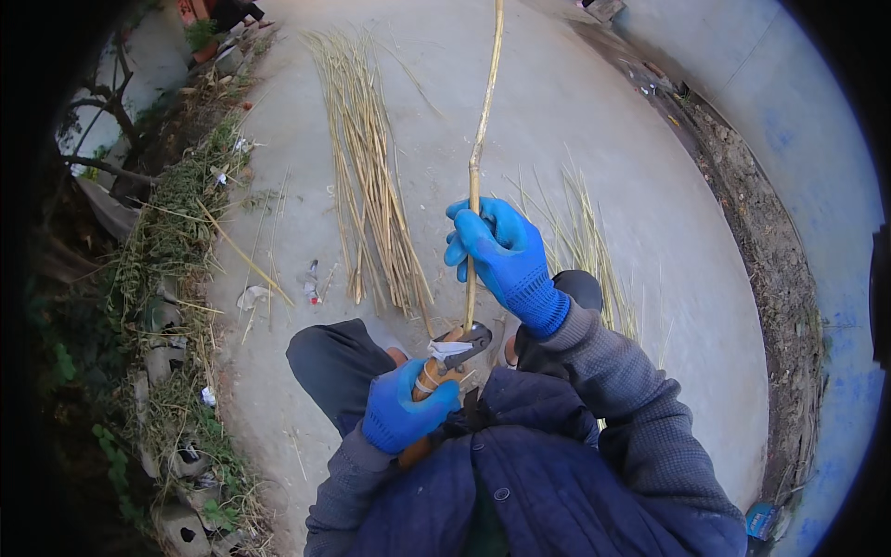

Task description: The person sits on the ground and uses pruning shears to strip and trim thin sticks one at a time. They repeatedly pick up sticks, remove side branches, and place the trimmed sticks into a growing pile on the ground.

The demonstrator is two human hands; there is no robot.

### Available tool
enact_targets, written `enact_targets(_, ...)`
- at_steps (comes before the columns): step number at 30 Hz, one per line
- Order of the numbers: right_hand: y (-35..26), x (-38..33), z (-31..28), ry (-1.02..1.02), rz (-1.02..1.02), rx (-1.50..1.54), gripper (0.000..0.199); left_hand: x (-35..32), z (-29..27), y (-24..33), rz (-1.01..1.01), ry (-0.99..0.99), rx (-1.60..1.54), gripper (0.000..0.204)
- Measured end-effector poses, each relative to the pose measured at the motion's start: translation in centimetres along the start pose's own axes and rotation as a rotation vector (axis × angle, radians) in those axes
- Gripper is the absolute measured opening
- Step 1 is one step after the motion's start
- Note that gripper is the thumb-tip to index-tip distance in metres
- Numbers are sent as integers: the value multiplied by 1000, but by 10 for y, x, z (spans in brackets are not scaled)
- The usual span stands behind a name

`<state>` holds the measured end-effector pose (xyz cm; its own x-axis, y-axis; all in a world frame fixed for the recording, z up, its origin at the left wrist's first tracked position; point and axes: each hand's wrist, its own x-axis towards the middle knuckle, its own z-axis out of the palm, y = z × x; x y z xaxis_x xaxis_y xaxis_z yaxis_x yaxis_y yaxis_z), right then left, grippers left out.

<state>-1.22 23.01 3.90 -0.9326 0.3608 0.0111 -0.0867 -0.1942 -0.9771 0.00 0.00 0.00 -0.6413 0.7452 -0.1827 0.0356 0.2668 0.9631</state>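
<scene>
Both of my hands wear blue work gloves. My right hand (501,246) is closed round a long, thin, pale stalk (483,121), which stands nearly upright with a slight kink above the fingers. Lower down, my left hand (408,404) grips a wooden-handled tool (427,376) with a dark metal head (476,342) and white material bound round it. The stalk's lower end meets that metal head; whether it passes through or behind it I cannot tell. Ahead on the concrete lies a bundle of long tan stalks (367,176).
Thinner, greener stalks (585,232) lie beyond my right arm. A weedy strip with rubble and dry plants (186,269) borders the concrete on the left. On the right runs a dirt strip (752,213) below a pale wall (807,121). Litter (311,283) lies near my left knee.
</scene>
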Motion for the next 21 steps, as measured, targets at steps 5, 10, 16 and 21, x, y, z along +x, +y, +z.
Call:
enact_targets(5,7,-11,0,-19,-76,-9,27,1,8,-5,201,163,122,22)
enact_targets(10,19,-22,-7,62,14,-80,24,3,10,-14,360,203,530,19)
enact_targets(16,35,-53,1,23,183,-65,25,13,17,-21,249,229,335,24)
enact_targets(21,-20,-5,-20,-166,-91,-47,46,6,17,-25,251,178,450,25)
